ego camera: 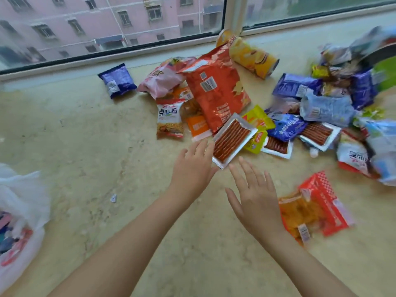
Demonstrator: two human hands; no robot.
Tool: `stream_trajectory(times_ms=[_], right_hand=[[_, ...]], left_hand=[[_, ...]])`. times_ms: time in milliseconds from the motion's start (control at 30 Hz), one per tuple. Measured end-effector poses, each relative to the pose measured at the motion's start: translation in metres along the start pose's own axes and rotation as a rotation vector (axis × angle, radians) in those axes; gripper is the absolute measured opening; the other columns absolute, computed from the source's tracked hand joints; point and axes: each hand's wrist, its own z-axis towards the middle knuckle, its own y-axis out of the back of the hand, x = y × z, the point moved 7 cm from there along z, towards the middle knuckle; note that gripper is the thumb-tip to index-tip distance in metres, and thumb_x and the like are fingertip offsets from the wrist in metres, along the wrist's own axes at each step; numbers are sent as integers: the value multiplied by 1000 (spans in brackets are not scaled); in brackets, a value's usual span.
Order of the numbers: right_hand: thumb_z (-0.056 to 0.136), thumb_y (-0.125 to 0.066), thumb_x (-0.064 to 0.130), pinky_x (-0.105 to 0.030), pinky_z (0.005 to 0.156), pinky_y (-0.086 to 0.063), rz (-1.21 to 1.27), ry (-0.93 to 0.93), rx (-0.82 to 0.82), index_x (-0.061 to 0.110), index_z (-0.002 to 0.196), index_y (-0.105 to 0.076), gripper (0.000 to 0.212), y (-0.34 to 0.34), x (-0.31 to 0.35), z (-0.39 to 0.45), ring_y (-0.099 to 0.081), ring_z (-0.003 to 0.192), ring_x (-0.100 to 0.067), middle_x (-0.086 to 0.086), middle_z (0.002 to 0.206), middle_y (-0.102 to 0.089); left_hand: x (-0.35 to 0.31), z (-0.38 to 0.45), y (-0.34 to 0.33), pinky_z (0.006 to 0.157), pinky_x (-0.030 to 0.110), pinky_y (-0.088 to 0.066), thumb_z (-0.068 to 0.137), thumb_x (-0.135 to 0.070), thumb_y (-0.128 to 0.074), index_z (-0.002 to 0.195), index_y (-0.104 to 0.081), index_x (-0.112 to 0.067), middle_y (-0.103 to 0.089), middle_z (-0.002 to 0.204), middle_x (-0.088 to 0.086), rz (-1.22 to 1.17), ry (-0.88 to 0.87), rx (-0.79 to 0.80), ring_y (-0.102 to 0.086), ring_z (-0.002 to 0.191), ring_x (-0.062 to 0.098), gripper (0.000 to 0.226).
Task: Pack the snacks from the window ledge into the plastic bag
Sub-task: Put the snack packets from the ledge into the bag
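A heap of snack packets lies on the beige window ledge point(90, 146), among them a big orange chip bag point(216, 91), a yellow chip can point(252, 58) and blue packs point(295, 84). At the heap's near edge sits a clear packet of red sticks point(233, 140). My left hand point(192, 168) reaches to this packet's left edge, fingers straight, thumb at its near corner. Just below the packet, my right hand point(255, 198) hovers with fingers spread, holding nothing. The white plastic bag point(21, 196) lies at the far left with some packets inside.
A red and orange packet point(315, 206) lies alone right of my right hand. A noodle pack point(170, 118), a pink bag point(160, 80) and a blue pack point(117, 80) lie toward the window. A small paper scrap point(113, 198) is on the ledge.
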Motion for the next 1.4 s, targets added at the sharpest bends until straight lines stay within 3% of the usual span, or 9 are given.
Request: stream_trajectory(times_ms=[167,333,433,633,767,867,1133,1267,1400], right_hand=[[89,-44,37,-53,101,-40,30,-80,52,14,133,-54,51,-3,-38,0,-48,127,-31,-13,143,-47],[88,-45,39,-51,100,-42,59,-170,67,12,135,-51,54,-7,-71,22,-49,124,-31,-14,141,-49],[88,-47,38,-51,100,-42,63,-173,66,13,136,-51,55,-11,-79,37,-48,127,-30,-14,141,-49],[88,-63,24,-50,105,-40,110,-194,88,11,140,-45,57,-22,-91,68,-45,130,-32,-16,144,-45],[91,-57,27,-47,107,-35,210,-257,135,15,145,-40,57,-30,-93,86,-47,128,-27,-8,138,-53],[88,-60,25,-44,88,-45,247,-254,107,13,139,-47,54,-25,-81,84,-59,102,-28,-7,112,-61],[82,-72,13,-34,80,-50,819,-716,267,9,129,-56,50,-50,-93,65,-56,74,-11,9,86,-57],[80,-73,6,-41,82,-56,988,-823,106,11,112,-68,32,-37,-102,63,-66,78,-19,11,86,-62],[81,-71,1,-24,64,-58,1203,-872,52,17,109,-64,34,-27,-96,62,-63,68,-14,3,90,-60]], left_hand=[[-31,52,-19,98,36,-39,87,-55,-55,145,-32,-14,-45,144,5,-201,116,61,-45,129,23,75],[-30,68,-23,90,34,-41,80,-55,-64,146,-28,-14,-46,132,5,-257,231,40,-49,117,24,85],[-23,67,-18,83,34,-42,75,-53,-71,138,-38,-17,-57,118,2,-289,258,54,-54,109,23,80],[2,34,-31,74,37,-53,87,-36,-64,99,-64,-29,-66,88,-12,-826,609,149,-65,85,13,14],[6,15,-51,82,46,-55,86,-15,-67,91,-67,-28,-71,88,-2,-1238,844,106,-68,85,17,14],[-4,11,-56,84,47,-55,89,-6,-61,90,-63,-27,-72,95,5,-1386,891,91,-69,88,21,22],[-15,8,-61,75,29,-54,95,-6,-53,95,-61,-22,-69,97,2,-1546,1015,68,-67,90,18,18],[-3,3,-59,71,29,-53,97,-6,-49,108,-61,-14,-69,92,3,-1524,1027,49,-66,82,15,18],[13,1,-50,74,31,-52,99,-27,-48,113,-60,-18,-69,102,4,-1521,1002,76,-66,88,14,21]])
